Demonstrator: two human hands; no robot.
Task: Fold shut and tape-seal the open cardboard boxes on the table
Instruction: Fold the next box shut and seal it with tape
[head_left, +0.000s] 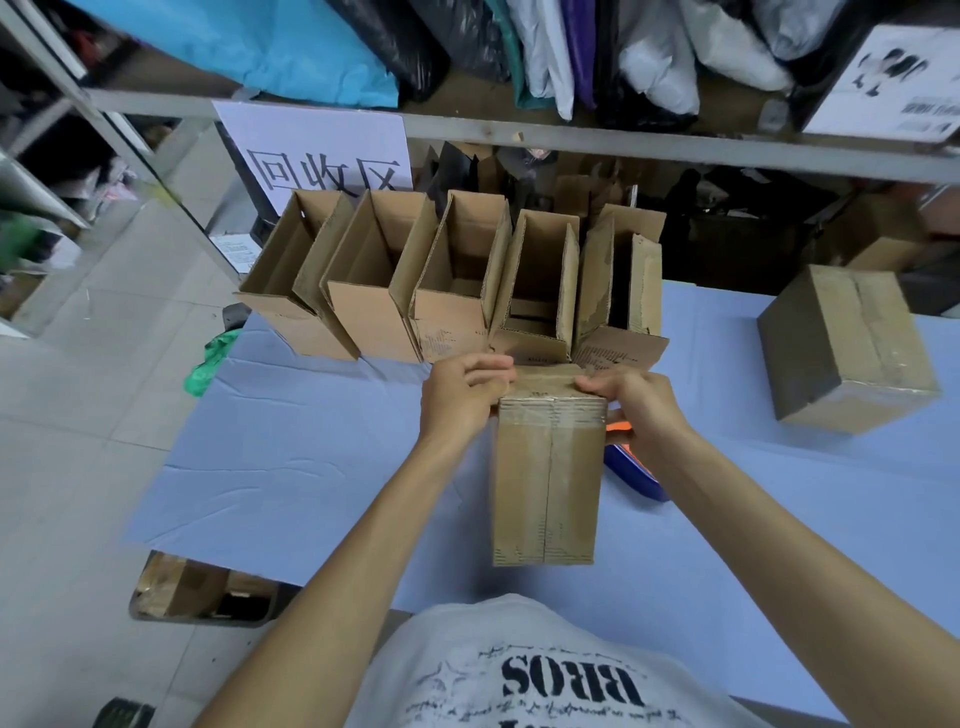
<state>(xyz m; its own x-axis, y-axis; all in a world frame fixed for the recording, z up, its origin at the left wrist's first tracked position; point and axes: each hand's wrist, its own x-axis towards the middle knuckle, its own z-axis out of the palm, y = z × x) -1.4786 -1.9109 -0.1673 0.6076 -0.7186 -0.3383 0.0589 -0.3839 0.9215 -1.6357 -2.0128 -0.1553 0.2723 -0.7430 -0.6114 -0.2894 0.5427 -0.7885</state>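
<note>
Left hand (462, 400) and right hand (634, 405) each curl round an upper corner of the box (548, 467), fingers hooked over its far edge. It stands at the centre of the table (311, 457), just before the person. The face turned toward the person shows two flaps meeting at a middle seam. Clear tape runs down that seam and crosses the top edge.

The step appears to be smoothing the tape over the edge. It is best done with firm pressure, keeping the flaps flush.

At 3 o'clock, partly under the right wrist, lies a blue-and-orange tape dispenser (636, 473). From 10 to 12 o'clock stand five open boxes (457, 312), and at 2 o'clock a sealed box (852, 348).
</note>
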